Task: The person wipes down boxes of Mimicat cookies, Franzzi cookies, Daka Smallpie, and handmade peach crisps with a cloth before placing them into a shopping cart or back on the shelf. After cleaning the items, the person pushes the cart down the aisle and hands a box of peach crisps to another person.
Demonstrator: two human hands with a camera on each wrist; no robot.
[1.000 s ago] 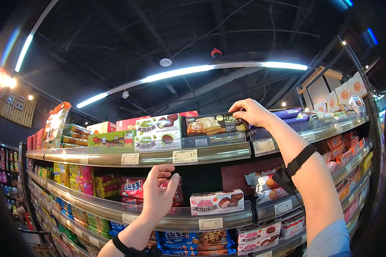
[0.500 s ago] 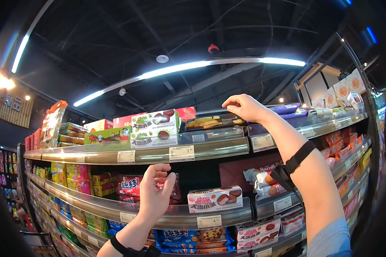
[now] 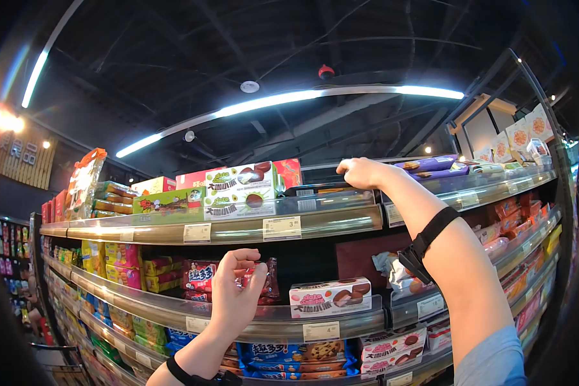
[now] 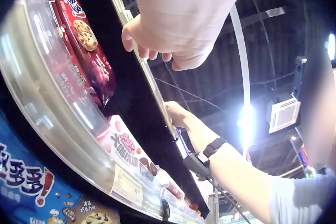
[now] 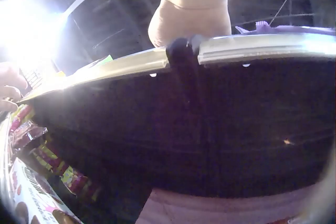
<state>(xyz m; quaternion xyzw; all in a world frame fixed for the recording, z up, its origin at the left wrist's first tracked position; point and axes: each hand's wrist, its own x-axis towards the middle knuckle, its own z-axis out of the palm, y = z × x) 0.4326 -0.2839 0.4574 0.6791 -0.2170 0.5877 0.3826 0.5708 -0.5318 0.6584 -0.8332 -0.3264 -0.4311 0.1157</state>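
My right hand [image 3: 367,174] is above the top shelf, its fingertips pointing left over a dark biscuit pack [image 3: 325,188]. That pack now lies low behind the clear shelf lip, so only a thin strip of it shows. In the right wrist view, the shelf edge hides the fingers of my right hand [image 5: 191,24]. My left hand [image 3: 235,289] hovers with nothing in it in front of the shelf below, fingers loosely bent and thumb apart. Behind it sits a red cookie pack [image 3: 199,275]; right of it stands a white-and-pink cake box [image 3: 331,297].
White-and-green cake boxes [image 3: 241,192] are stacked left of the dark pack, and purple packs [image 3: 431,167] lie to its right. The top shelf's front edge [image 3: 334,222] carries price tags. Blue cookie packs [image 3: 289,354] fill a lower shelf.
The dark biscuit pack, upright under my right fingers at first, has tipped back and down. My right hand has lowered slightly. The left hand has stayed nearly still.
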